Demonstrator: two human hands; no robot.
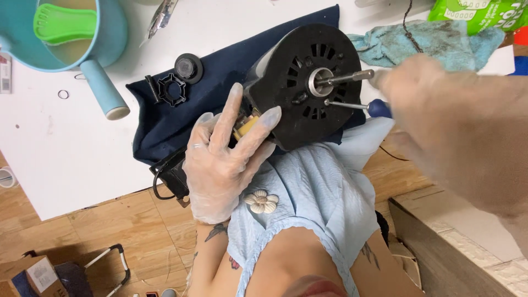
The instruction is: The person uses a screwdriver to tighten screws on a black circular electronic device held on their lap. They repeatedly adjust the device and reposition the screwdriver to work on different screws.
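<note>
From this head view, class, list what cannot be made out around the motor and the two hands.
- Right hand: motion-blurred and close to the camera; its grip cannot be made out.
- Screwdriver: the blue handle is mostly hidden behind that hand.
- Motor: the left hand hides its near side.
- Teal jug: cut off by the top and left edges.
- Green packet: cut off by the top edge.
</note>
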